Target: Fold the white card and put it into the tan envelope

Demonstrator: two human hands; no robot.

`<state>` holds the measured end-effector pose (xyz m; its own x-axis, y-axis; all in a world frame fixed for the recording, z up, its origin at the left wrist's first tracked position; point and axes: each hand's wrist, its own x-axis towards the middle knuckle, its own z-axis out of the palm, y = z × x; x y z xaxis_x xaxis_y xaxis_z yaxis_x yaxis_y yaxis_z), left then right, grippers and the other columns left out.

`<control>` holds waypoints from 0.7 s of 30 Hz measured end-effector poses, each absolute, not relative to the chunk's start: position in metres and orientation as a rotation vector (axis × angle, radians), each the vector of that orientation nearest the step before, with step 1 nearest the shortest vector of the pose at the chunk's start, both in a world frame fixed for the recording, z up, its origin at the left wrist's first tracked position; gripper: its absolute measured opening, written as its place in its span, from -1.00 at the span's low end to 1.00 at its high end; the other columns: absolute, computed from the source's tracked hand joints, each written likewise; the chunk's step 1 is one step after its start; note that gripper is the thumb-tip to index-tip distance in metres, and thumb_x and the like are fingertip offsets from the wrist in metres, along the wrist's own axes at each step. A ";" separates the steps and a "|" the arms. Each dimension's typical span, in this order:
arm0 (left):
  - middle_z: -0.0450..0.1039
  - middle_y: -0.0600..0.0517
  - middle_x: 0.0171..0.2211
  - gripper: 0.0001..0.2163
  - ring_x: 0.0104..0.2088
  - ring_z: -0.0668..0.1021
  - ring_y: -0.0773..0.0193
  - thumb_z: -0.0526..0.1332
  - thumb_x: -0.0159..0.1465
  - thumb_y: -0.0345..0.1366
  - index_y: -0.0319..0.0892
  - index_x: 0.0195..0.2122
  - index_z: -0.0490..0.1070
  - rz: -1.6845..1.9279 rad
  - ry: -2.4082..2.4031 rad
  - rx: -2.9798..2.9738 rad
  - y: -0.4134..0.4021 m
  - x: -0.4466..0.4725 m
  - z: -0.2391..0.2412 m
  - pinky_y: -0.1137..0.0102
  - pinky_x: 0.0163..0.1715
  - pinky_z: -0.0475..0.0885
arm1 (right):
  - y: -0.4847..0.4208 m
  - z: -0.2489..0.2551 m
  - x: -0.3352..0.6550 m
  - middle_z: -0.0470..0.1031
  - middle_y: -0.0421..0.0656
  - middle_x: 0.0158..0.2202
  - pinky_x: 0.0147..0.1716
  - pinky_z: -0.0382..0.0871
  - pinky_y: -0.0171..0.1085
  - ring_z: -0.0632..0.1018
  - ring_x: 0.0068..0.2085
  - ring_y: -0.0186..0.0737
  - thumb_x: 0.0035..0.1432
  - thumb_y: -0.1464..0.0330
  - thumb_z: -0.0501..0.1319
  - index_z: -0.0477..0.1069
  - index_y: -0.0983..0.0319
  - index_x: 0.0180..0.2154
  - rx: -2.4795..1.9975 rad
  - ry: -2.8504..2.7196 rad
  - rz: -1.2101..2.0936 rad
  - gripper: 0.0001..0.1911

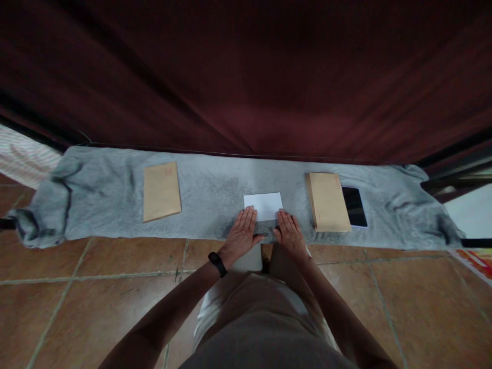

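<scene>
A white sheet of paper [265, 204] lies flat on the grey cloth in front of me. My left hand [243, 228], with a dark band on the wrist, rests flat on its left lower corner, thumb pointing inward. On the right lower corner lies my right hand [289, 230], also flat, its thumb turned in. Both hands have their fingers stretched out and grip nothing. To the right is a stack of brown envelopes [330, 201], and on the left lies another brown envelope [161, 191].
The grey cloth [215, 205] covers a long narrow surface with bunched ends. A dark tablet or phone [355, 206] sits partly beside the envelope stack. Behind the surface hangs a dark red curtain [246, 87]. Tiled floor [126, 297] shows below.
</scene>
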<state>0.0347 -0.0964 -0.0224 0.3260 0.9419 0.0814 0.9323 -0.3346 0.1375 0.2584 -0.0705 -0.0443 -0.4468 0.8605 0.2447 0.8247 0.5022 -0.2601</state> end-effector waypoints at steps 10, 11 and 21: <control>-0.05 -0.40 0.45 -0.22 0.48 -0.02 -0.08 0.07 0.41 0.06 -0.48 0.44 -0.04 0.194 1.768 2.484 -0.095 0.038 -0.020 0.00 0.43 -0.01 | -0.045 -0.028 0.236 0.17 0.03 0.42 0.39 0.05 0.12 0.21 0.42 0.02 0.50 0.24 -0.13 0.12 0.30 0.41 -1.373 -2.386 0.255 -0.43; -0.04 -0.40 0.45 -0.23 0.48 -0.01 -0.09 0.07 0.41 0.06 -0.48 0.43 -0.02 0.197 1.766 2.485 -0.095 0.037 -0.020 0.00 0.43 -0.01 | -0.041 -0.026 0.229 0.16 0.02 0.43 0.40 0.04 0.10 0.19 0.43 0.00 0.50 0.25 -0.13 0.15 0.30 0.40 -1.352 -2.411 0.266 -0.44; 0.06 -0.28 0.44 -0.45 0.47 0.06 0.03 -0.07 0.45 -0.27 -0.43 0.42 0.04 0.378 1.795 2.440 -0.087 0.036 -0.019 0.03 0.44 0.00 | -0.027 -0.033 0.200 0.19 -0.03 0.42 0.41 0.00 0.09 0.19 0.43 -0.04 0.50 0.28 -0.07 0.25 0.25 0.34 -1.297 -2.503 0.275 -0.50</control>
<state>0.0361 -0.0867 -0.0189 0.2793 0.9491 0.1453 0.9271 -0.3060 0.2166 0.2004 -0.0274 -0.0333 -0.5435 0.8194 0.1819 0.7603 0.5724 -0.3069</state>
